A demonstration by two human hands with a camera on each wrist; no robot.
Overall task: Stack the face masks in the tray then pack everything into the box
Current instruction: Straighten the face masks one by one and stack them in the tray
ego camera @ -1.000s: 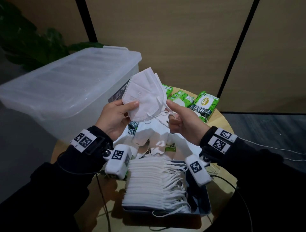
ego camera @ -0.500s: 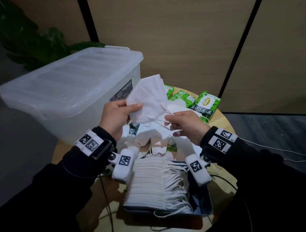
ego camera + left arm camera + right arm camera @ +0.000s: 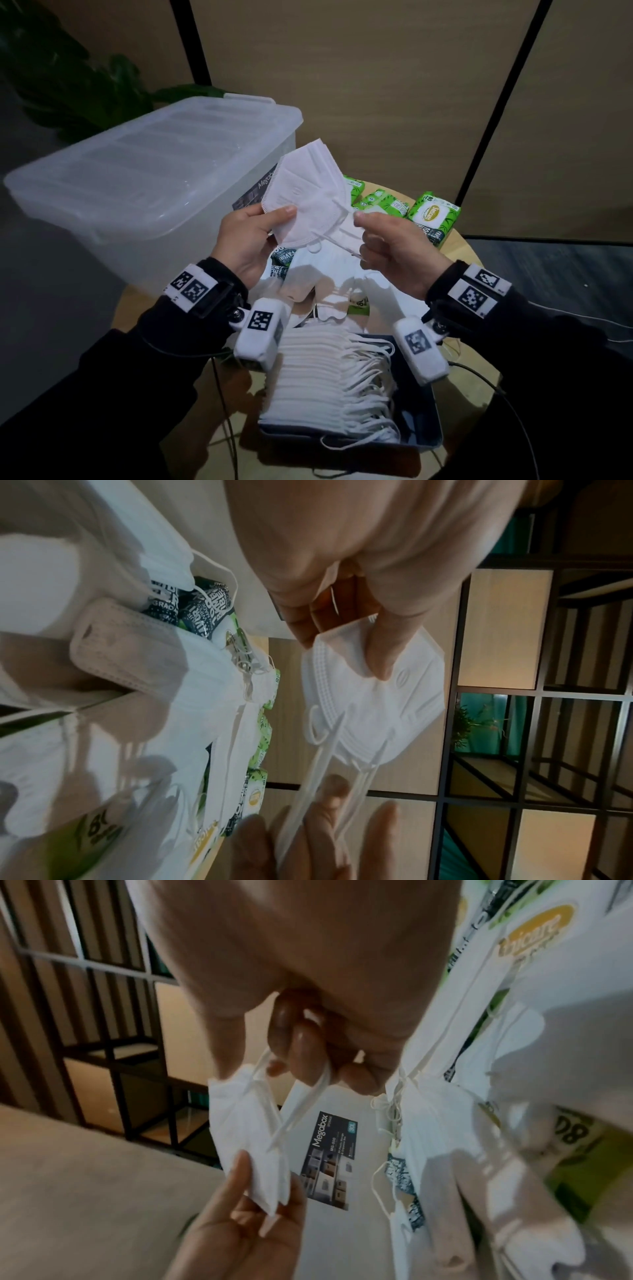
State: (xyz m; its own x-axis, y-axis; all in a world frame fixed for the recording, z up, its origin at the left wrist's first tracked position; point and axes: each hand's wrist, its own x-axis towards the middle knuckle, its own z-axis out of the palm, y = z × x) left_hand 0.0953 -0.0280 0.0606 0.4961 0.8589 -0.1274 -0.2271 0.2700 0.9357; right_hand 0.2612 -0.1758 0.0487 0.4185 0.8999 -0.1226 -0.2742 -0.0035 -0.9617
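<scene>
Tan wall panels with black dividers are seen behind a round wooden table, dark leafy plant at far left. Translucent lidded storage box is placed on the left of the table, "Megabox" label on its end wall, lid on. Left hand is raised beside the box, thumb and fingers pinched on the left edge of a white folded face mask held up in the air above the table; the pinch is confirmed in the left wrist view. Mask ear loops are stretched rightward and gripped by the right hand, fingers curled round the straps, seen also in the right wrist view. Loose white masks are scattered on the table below the held mask, partly over wipe packs. Dark grey tray is set at the near edge of the table, between the two forearms, with a row of white masks stacked in it, loops trailing to the right. Green wet wipe packs are lying at the back right of the table, well apart from the tray. Marker-tagged bands and white wrist cameras are worn on both black sleeves
</scene>
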